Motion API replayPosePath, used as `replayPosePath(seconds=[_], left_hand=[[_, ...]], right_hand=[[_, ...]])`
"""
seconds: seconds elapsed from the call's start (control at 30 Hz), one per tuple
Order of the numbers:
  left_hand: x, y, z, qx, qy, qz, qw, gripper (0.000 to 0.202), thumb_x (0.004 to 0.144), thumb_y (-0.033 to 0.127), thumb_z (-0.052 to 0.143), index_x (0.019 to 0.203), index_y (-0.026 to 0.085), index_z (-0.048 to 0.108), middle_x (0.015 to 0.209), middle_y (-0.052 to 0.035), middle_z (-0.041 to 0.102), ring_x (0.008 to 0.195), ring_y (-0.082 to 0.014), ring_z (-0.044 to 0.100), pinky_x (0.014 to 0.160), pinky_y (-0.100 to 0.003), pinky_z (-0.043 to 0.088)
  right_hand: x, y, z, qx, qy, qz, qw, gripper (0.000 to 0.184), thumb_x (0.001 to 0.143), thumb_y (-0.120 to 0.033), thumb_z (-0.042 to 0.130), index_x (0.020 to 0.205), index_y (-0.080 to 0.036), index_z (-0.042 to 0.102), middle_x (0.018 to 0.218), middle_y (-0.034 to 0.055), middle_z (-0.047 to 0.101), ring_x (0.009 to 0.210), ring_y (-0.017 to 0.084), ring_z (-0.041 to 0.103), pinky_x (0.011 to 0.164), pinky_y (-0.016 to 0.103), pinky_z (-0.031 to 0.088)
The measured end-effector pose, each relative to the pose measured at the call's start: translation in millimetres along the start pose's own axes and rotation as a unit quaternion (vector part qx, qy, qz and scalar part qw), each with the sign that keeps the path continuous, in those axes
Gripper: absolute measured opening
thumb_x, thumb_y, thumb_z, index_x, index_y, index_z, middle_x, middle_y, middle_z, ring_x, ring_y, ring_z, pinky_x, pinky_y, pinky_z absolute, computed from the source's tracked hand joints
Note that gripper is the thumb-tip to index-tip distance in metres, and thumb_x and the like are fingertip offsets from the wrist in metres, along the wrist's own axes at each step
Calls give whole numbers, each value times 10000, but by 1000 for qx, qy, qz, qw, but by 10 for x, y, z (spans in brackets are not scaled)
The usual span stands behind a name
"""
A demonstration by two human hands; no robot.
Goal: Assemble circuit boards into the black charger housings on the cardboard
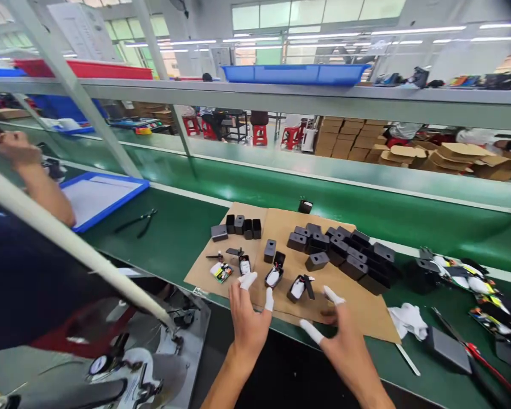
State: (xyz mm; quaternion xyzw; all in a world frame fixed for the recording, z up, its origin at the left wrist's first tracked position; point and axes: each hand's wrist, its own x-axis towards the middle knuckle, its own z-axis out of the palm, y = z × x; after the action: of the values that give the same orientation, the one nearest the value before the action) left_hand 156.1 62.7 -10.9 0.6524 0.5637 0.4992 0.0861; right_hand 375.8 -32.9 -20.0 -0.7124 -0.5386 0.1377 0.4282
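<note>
My left hand [247, 315] hovers over the near edge of a brown cardboard sheet [281, 227], fingers apart and tipped with white finger cots, holding nothing. My right hand [343, 335] is beside it, also spread with white cots and empty. Just beyond the fingertips lie open black housings with white parts inside [274, 275], [298, 287], and a small circuit board [221, 271]. A heap of several closed black housings [344, 250] sits on the right of the cardboard. A short row of black blocks [242, 225] stands at its back left.
Another person's arm [29, 170] works at the left near a blue tray [102, 196]; pliers [138, 221] lie on the green belt. A white cloth [409, 321], cutters [472, 349] and more boards [464, 272] lie at the right. A press machine [123, 363] stands at lower left.
</note>
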Motion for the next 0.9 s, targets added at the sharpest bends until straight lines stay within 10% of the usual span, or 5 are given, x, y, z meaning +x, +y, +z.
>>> replayPosePath(seconds=[0.2, 0.4, 0.63, 0.77, 0.9], left_hand=[[316, -270, -60, -20, -46, -94, 994, 603, 910, 368, 741, 1450, 163, 567, 1375, -214, 630, 1260, -367, 665, 1078, -571, 554], [440, -648, -269, -48, -142, -69, 986, 413, 930, 296, 657, 1331, 210, 709, 1303, -156, 758, 1152, -320, 753, 1021, -499, 619], [693, -1032, -548, 63, -65, -33, 995, 329, 938, 346, 639, 1230, 202, 692, 1203, -143, 687, 1174, -366, 693, 1015, -552, 580], [709, -1290, -467, 97, -139, -17, 985, 277, 835, 260, 602, 1091, 226, 704, 1228, -137, 690, 1153, -376, 684, 960, -540, 588], [707, -1485, -366, 66, -91, -46, 993, 350, 796, 335, 619, 1123, 227, 681, 1163, -134, 736, 1133, -377, 705, 953, -516, 588]], right_hand=[[590, -240, 483, 96, -89, 6, 991, 385, 782, -517, 875, 977, -228, 713, 889, 46, 768, 771, 273, 724, 709, 401, 618], [826, -625, 766, 133, -197, 39, 970, 441, 759, -426, 873, 1107, -194, 733, 1133, 106, 813, 1039, 327, 763, 964, 454, 615], [834, -861, 1151, 156, -185, 65, 968, 530, 735, -380, 880, 1205, -196, 719, 1180, 116, 807, 1093, 343, 754, 1038, 507, 595], [772, -848, 1104, 190, -185, 65, 962, 728, 741, -315, 902, 1415, -219, 646, 1410, 129, 738, 1305, 347, 686, 1196, 544, 499], [600, -665, 893, 192, -166, 70, 965, 744, 804, -286, 858, 1499, -241, 596, 1240, 87, 749, 1084, 276, 722, 1078, 496, 569]])
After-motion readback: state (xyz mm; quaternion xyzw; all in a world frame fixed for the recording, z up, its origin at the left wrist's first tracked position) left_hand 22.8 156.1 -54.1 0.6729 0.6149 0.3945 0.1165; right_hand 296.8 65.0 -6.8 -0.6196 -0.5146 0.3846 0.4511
